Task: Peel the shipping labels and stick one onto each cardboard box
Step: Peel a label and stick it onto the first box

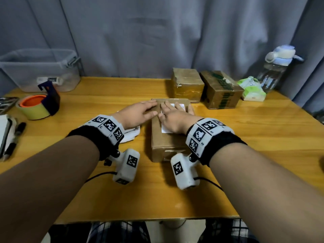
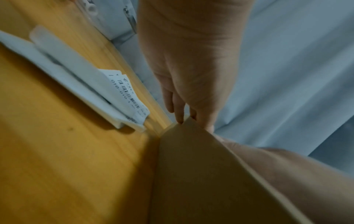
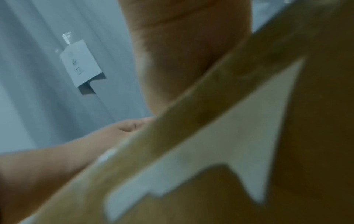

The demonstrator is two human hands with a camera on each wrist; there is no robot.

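Observation:
A brown cardboard box (image 1: 163, 141) lies at the middle of the wooden table (image 1: 245, 137). A white shipping label (image 1: 166, 128) sits on its top. My right hand (image 1: 173, 114) lies flat on that label, fingers straight. My left hand (image 1: 142, 111) rests flat on the far left part of the box top; in the left wrist view its fingers (image 2: 180, 112) touch the box's edge (image 2: 191, 124). A small stack of label sheets (image 2: 124, 94) lies on the table left of the box. Two more taped boxes (image 1: 187, 84) (image 1: 220, 90) stand at the back right, no label showing on them.
A clear plastic bin (image 1: 40, 71) and a tape dispenser (image 1: 38, 106) stand at the back left, with a pen (image 1: 15, 137) near the left edge. A water bottle (image 1: 275, 69) and a tissue pack (image 1: 252, 90) are at the back right. A grey curtain hangs behind.

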